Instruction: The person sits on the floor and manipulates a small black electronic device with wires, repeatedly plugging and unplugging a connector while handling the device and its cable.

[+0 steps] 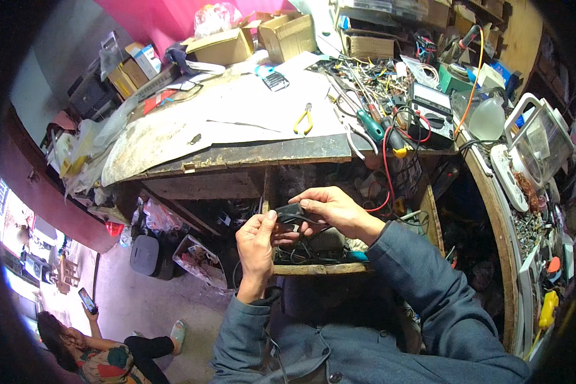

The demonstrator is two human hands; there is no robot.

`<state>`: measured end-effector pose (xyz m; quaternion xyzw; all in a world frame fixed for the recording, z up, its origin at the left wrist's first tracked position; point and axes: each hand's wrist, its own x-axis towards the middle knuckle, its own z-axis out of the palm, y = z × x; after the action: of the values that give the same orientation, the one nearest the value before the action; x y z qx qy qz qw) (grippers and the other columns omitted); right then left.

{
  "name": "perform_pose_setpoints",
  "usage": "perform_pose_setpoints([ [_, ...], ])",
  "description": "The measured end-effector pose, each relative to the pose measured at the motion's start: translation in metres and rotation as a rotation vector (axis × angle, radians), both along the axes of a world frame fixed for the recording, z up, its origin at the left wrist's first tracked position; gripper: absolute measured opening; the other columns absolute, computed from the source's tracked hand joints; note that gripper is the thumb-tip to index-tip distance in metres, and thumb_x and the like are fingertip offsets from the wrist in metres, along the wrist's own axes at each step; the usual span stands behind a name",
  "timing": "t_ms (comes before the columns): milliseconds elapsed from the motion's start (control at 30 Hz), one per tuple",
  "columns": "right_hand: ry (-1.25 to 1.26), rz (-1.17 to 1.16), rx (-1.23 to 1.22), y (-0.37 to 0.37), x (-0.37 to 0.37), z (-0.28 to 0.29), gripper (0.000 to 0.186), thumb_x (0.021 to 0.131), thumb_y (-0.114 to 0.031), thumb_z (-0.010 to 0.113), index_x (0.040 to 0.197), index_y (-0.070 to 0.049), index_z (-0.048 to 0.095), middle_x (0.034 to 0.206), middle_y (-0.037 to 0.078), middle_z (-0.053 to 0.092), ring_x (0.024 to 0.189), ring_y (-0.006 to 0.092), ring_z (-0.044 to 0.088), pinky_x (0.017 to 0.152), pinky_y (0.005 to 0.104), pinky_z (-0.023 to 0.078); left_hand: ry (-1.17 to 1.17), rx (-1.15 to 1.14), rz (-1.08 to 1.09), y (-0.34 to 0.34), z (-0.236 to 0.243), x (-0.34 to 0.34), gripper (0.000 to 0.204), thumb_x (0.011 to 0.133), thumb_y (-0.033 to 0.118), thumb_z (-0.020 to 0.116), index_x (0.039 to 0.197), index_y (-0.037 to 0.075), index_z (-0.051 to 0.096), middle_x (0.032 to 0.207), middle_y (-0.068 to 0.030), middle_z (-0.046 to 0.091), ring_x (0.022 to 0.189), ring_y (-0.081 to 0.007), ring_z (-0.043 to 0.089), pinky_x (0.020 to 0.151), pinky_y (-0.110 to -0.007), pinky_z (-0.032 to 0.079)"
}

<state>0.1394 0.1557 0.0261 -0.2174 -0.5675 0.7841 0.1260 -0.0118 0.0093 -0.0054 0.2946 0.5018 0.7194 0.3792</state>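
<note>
A small black box with a black cable is held between my two hands, above an open drawer full of cables and parts. My left hand grips its left end, the thumb on top and the fingers beneath. My right hand pinches its right end between thumb and fingers. A loop of the cable passes between the hands. Whether the box is a power adapter I cannot tell. Beyond the drawer, on the workbench, lie yellow-handled pliers and a green-handled screwdriver.
A meter with dials stands at the back right, its red test lead hanging over the bench edge. Cardboard boxes stand at the back. Tangled wires cover the far right. A person with a phone sits at lower left.
</note>
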Motion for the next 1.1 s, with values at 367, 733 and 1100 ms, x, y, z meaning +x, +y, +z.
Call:
perform_pose_setpoints([
  [367,-0.015,0.040,-0.135,0.003,0.003,-0.003,0.040,0.107,-0.037,0.056,0.111,0.002,0.065,0.084,0.005,0.067,0.074,0.0195,0.073,0.067,0.0323,0.064,-0.004,0.034,0.011,-0.001,0.002,0.005,0.025,0.104,0.022,0.065,0.102,-0.002,0.065,0.087,-0.0152,0.075,0.071,-0.0224,0.076,0.061,-0.031,0.062],
  [733,0.031,0.108,-0.160,0.000,0.004,0.002,0.040,0.107,-0.030,0.053,0.127,0.005,0.059,0.096,0.012,0.072,0.082,0.0240,0.076,0.070,0.0326,0.064,-0.007,0.076,0.043,-0.002,-0.002,0.004,0.020,0.102,0.014,0.067,0.108,-0.004,0.066,0.091,-0.0133,0.075,0.075,-0.0198,0.075,0.068,-0.032,0.063],
  [1100,0.182,0.078,-0.070,0.000,0.004,0.001,0.055,0.095,-0.004,0.070,0.146,-0.004,0.049,0.131,0.009,0.063,0.111,0.0168,0.066,0.090,0.0329,0.060,0.005,0.091,0.110,-0.003,-0.005,0.002,0.017,0.097,0.006,0.071,0.112,-0.004,0.070,0.099,-0.0071,0.073,0.084,-0.0114,0.068,0.080,-0.025,0.057],
])
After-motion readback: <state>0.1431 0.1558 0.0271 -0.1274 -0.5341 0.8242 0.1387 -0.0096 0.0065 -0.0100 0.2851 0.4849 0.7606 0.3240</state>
